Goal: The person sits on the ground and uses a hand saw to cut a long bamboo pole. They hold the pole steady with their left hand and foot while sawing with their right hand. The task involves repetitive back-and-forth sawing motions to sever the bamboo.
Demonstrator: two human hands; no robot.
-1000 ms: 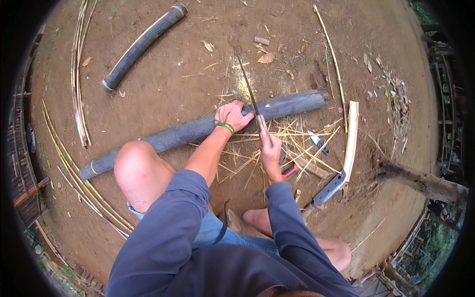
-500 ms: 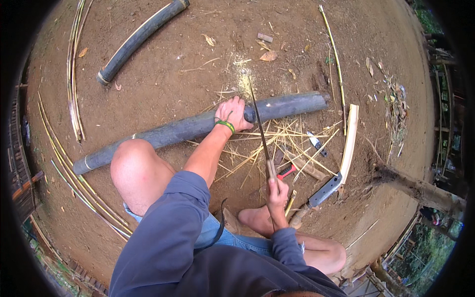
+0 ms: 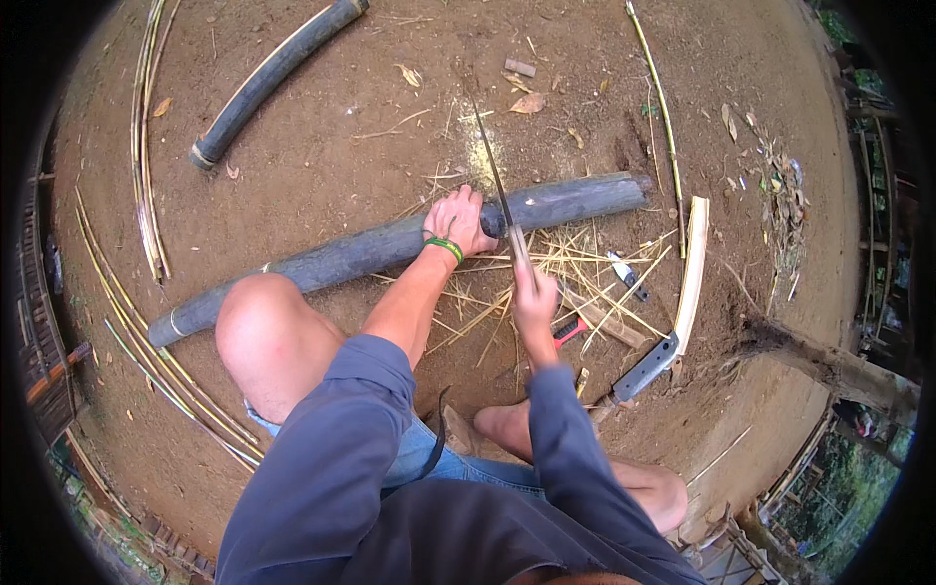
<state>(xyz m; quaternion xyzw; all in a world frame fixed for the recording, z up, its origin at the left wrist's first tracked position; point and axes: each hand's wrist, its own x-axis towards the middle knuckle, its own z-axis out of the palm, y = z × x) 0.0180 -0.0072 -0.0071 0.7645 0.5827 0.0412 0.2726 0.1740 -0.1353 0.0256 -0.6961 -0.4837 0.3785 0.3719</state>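
Note:
A long dark bamboo pole (image 3: 363, 251) lies slantwise across the ground, with my left knee pressed against it. My left hand (image 3: 456, 220) is wrapped over the pole, a green band on its wrist. Just right of those fingers, the thin blade of a handsaw (image 3: 496, 174) crosses the pole. My right hand (image 3: 533, 296) is closed around the saw's light handle. Pale sawdust (image 3: 481, 156) is spread on the soil beyond the cut. Thin bamboo strips (image 3: 478, 310) lie scattered on the near side of the pole, partly under my right hand.
A machete (image 3: 643, 369) rests beside a split bamboo piece (image 3: 692, 263) at right. Near the strips lie a knife (image 3: 627, 276) and a red-and-black handled tool (image 3: 569, 331). Another dark bamboo length (image 3: 278, 83) is at the far left. Long thin canes (image 3: 146, 146) lie at left.
My right hand and the saw have slid forward, away from me, so the handle is now close to the pole. My left hand keeps its place on the pole.

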